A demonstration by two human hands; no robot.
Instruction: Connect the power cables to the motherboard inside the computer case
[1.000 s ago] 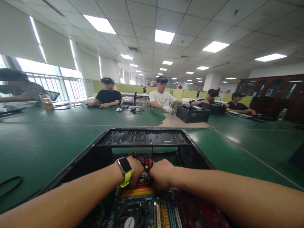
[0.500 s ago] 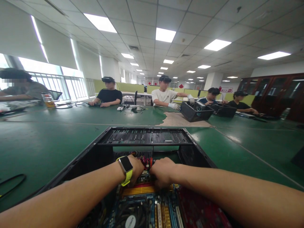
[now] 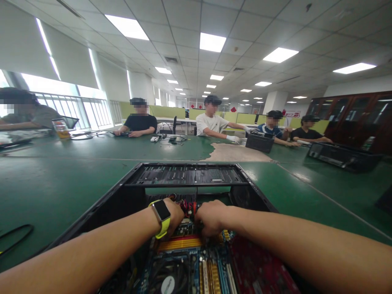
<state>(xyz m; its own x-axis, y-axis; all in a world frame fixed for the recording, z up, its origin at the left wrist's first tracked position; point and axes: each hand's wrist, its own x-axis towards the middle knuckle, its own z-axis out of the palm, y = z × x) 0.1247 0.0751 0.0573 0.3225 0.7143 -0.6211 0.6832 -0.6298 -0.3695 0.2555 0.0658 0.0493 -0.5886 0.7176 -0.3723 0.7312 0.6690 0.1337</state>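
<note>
Both my hands reach into an open black computer case [image 3: 190, 174] lying in front of me. My left hand [image 3: 173, 214], with a watch on a yellow-green strap, is curled beside a bundle of red and dark cables [image 3: 190, 207]. On the other side of the bundle, my right hand [image 3: 211, 215] is bent downward with fingers folded. Fingertips of both hands are hidden, so what they grip cannot be made out. Nearer me are a blue circuit board [image 3: 190, 265], an orange ribbed heatsink [image 3: 180, 243], a cooling fan [image 3: 170, 277] and a dark red card [image 3: 255, 269].
The case stands on a green table [image 3: 76, 179]. A black cable [image 3: 26, 232] lies at the left. Across the table several people work; one with white gloves handles a black case [image 3: 259, 141], and another black case [image 3: 339, 157] lies right. A brown bare patch [image 3: 239, 152] marks the tabletop.
My hands stay almost in place; the right hand shifts slightly. Across the table, the gloved person's case has turned, and another black case now lies farther right.
</note>
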